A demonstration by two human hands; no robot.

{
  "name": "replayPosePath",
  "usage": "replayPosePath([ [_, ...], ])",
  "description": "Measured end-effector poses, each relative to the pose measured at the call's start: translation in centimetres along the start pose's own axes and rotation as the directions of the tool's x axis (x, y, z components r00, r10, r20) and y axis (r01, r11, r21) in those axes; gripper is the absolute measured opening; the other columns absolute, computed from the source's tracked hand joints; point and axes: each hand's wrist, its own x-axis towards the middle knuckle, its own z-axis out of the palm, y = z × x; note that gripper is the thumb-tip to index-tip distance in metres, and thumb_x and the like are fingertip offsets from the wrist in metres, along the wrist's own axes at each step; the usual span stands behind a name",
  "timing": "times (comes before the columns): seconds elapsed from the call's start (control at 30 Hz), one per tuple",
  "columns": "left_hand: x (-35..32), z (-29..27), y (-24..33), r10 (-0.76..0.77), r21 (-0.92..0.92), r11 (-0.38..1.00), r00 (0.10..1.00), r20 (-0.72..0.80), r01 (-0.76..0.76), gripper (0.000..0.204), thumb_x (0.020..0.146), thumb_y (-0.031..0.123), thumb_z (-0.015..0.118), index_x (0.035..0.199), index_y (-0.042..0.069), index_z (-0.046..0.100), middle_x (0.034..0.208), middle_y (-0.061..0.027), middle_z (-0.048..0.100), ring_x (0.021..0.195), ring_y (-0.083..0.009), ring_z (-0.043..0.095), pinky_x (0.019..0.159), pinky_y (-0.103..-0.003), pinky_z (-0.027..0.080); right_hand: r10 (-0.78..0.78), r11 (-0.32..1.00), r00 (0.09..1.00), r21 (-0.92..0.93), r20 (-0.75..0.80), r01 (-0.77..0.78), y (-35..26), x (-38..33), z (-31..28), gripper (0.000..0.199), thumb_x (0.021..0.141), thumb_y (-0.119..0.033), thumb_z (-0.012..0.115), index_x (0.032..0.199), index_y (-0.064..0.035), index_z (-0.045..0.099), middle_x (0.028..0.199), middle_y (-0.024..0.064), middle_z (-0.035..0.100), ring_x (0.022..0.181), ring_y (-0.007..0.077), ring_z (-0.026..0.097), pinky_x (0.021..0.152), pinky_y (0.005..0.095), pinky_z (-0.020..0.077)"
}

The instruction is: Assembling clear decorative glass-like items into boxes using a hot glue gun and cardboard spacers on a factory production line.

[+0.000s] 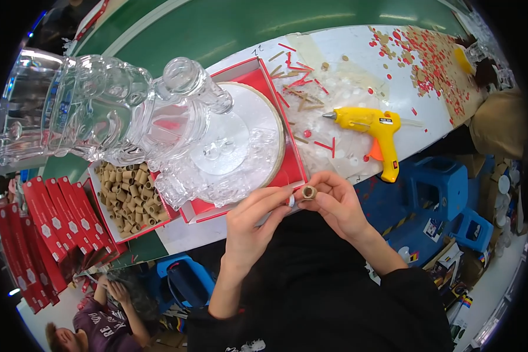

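My right hand point(341, 206) pinches a short brown cardboard tube point(309, 192), its open end facing up. Just beside it, my left hand point(253, 218) has its thumb and fingertips closed on a small white piece point(291, 200); its exact kind is too small to make out. Both hands meet at the table's near edge, in front of a red open box point(296, 154). Inside that box lie a round white disc point(249, 100) and several clear plastic pieces point(240, 170).
A yellow glue gun point(369, 122) lies right of the box, among red and brown strips point(305, 88). Stacked clear plastic vessels point(105, 111) and a box of brown tubes point(129, 196) stand left. Blue stools point(437, 186) are at right; another person point(108, 317) sits lower left.
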Motion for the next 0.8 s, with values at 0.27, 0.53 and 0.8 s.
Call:
replayPosePath([
  [0.27, -0.4, 0.4, -0.9, -0.004, -0.09, 0.996, 0.996, -0.087, -0.004, 0.027, 0.077, -0.011, 0.067, 0.103, -0.004, 0.067, 0.101, -0.013, 0.068, 0.087, -0.0169, 0.068, 0.074, -0.024, 0.054, -0.139, 0.896, 0.988, -0.432, -0.061, 0.099, -1.5, -0.3, 0.7, 0.023, 0.088, -0.003, 0.06, 0.11, 0.0015, 0.056, 0.103, 0.0118, 0.064, 0.095, 0.0161, 0.063, 0.082, 0.0279, 0.0533],
  [0.53, -0.4, 0.5, -1.5, 0.019, -0.118, 0.993, 0.996, -0.09, -0.029, 0.027, 0.077, -0.011, 0.068, 0.103, -0.004, 0.067, 0.102, -0.0138, 0.068, 0.089, -0.0179, 0.068, 0.077, -0.026, 0.056, -0.209, 0.724, 0.978, -0.674, -0.01, 0.148, -1.7, -0.2, 1.2, 0.026, 0.082, 0.006, 0.064, 0.107, 0.0032, 0.059, 0.104, 0.0113, 0.064, 0.092, 0.0139, 0.064, 0.08, 0.0247, 0.0517],
  [0.8, -0.2, 0.4, -1.2, 0.007, -0.094, 0.995, 0.996, -0.086, -0.015, 0.026, 0.077, -0.01, 0.069, 0.102, -0.004, 0.068, 0.1, -0.0128, 0.068, 0.086, -0.0162, 0.067, 0.075, -0.025, 0.055, -0.216, 0.65, 0.976, -0.741, 0.031, 0.168, -1.9, 0.1, 1.5, 0.024, 0.081, 0.004, 0.066, 0.104, 0.0034, 0.061, 0.103, 0.0104, 0.065, 0.089, 0.0126, 0.064, 0.077, 0.0238, 0.0521],
])
